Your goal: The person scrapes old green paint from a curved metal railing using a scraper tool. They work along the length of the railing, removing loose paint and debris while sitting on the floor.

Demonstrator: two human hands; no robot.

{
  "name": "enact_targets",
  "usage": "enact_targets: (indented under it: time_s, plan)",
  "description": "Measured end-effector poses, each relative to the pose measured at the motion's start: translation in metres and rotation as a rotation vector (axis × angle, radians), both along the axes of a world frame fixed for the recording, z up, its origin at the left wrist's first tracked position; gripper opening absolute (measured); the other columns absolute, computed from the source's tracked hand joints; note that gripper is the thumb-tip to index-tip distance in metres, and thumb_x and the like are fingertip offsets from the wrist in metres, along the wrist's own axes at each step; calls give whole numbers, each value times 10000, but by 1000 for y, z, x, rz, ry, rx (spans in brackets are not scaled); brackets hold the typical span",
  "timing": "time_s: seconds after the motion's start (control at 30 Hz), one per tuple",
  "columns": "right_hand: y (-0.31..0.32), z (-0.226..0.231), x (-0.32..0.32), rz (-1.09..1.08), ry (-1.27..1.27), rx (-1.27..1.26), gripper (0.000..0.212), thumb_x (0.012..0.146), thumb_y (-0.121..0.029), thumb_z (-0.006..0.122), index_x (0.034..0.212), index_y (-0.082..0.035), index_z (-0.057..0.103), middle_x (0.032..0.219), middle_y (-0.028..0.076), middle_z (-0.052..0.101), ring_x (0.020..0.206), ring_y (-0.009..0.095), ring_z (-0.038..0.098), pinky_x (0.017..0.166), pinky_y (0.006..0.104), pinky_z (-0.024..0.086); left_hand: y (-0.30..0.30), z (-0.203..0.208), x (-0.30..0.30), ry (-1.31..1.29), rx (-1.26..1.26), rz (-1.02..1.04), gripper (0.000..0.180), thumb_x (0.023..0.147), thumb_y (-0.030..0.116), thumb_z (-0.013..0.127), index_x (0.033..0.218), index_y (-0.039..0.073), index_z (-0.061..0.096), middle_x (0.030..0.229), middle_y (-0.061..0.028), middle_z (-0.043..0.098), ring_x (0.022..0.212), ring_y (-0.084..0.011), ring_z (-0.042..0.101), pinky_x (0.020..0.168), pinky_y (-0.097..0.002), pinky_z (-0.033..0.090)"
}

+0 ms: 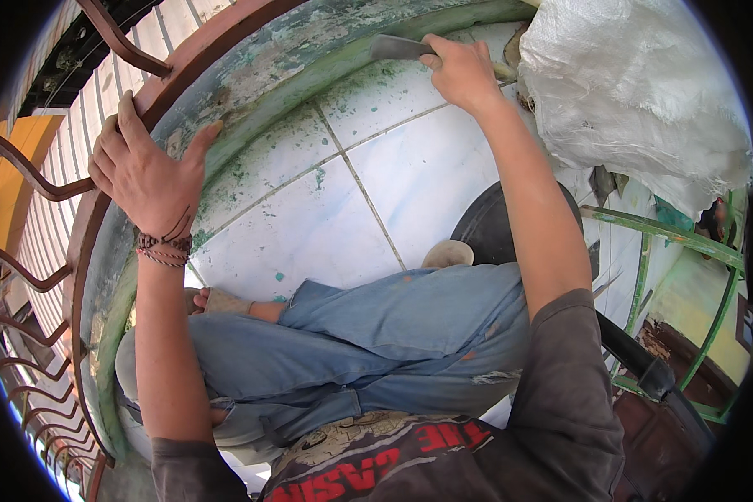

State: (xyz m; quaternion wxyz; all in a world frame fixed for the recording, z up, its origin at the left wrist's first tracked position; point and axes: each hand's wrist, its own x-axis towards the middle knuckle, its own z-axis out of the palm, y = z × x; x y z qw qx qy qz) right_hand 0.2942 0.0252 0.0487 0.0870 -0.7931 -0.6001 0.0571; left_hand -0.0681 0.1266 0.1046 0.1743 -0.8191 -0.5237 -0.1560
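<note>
My right hand [464,74] is closed around a scraper [397,48] with a flat grey blade and a pale handle end showing behind the fist. Its blade points left, at the foot of the curved low wall [251,79], where worn green paint shows. On the wall's brown metal railing [171,88] lies my left hand [149,167], fingers apart over the rail and thumb stretched toward the wall. Green paint flakes [320,177] are scattered over the white floor tiles [422,167] between my arms.
A large white woven sack [636,92] bulges at the far right. Beside my right forearm sit a black round object [519,222] and a small pale disc [449,253]. A green metal frame [661,230] stands at the right. My jean-clad legs [376,326] are folded on the tiles.
</note>
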Motion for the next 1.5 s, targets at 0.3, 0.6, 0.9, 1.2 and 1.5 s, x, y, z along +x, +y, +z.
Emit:
enact_targets:
  time_s: [0.3, 0.6, 0.9, 1.2, 1.5]
  plan:
    - [-9, 4, 10, -139, -12, -130, 327, 938, -212, 567, 1246, -115, 622, 992, 142, 713, 970, 286, 632, 978, 401, 338, -1, -1, 1, -25, -22, -10, 976, 679, 630, 782, 1425, 115, 421, 1280, -151, 513, 1224, -338, 450, 1072, -494, 275]
    - [-12, -10, 18, -179, 26, -76, 389, 953, -276, 569, 1313, -129, 590, 1085, 163, 694, 1066, 348, 576, 1041, 427, 348, -1, 1, 1, -25, -15, -17, 968, 680, 621, 786, 1419, 111, 425, 1287, -154, 513, 1217, -351, 451, 1055, -500, 283]
    - [-8, -11, 17, -74, 8, 42, 320, 938, -249, 585, 1227, -120, 635, 982, 146, 711, 950, 325, 617, 993, 404, 356, 0, 1, 1, -7, -2, -11, 995, 668, 649, 778, 1415, 93, 427, 1296, -158, 507, 1225, -349, 447, 1060, -501, 280]
    - [-3, 9, -2, -96, 29, 50, 213, 930, -204, 572, 1091, -98, 661, 981, 133, 711, 955, 307, 610, 961, 377, 346, -2, 2, 1, -26, -21, -17, 985, 670, 638, 783, 1415, 99, 429, 1294, -150, 502, 1225, -339, 441, 1061, -489, 272]
    - [-2, 8, 5, -110, 106, -89, 373, 938, -279, 574, 1266, -108, 623, 1080, 162, 698, 1075, 362, 567, 1017, 426, 356, -4, 3, 4, -21, -33, 10, 985, 664, 605, 800, 1418, 97, 421, 1292, -153, 504, 1232, -336, 432, 1065, -491, 261]
